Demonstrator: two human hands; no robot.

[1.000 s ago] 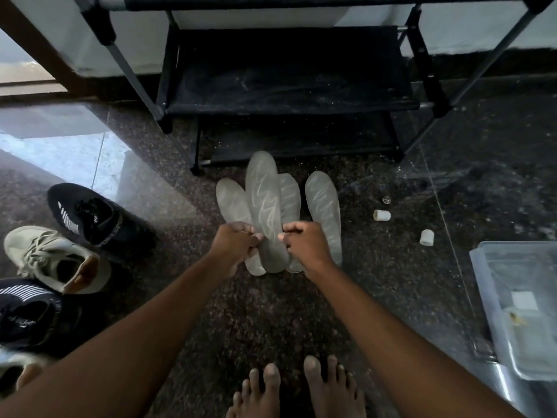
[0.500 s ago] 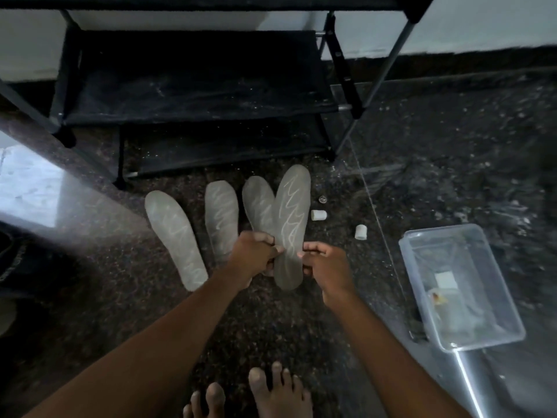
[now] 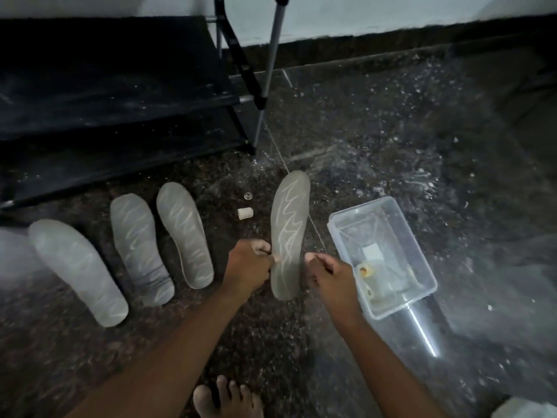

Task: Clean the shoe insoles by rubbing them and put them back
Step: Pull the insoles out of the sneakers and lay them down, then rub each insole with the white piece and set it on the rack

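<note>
The insole [image 3: 289, 233] is now held up just left of the plastic tub [image 3: 361, 208], carried away from the three other insoles [image 3: 140, 248] lying farther left of the tub. The left hand [image 3: 248, 267] pinches its edge. The right hand [image 3: 330, 276] has let go, fingers curled on nothing, so this one looks singled out for rubbing.

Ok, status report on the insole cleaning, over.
Left hand pinching insole by its edge. Right hand curled beside it, contact unclear. Three other insoles flat on the floor, left. Tub close on the right.
</note>
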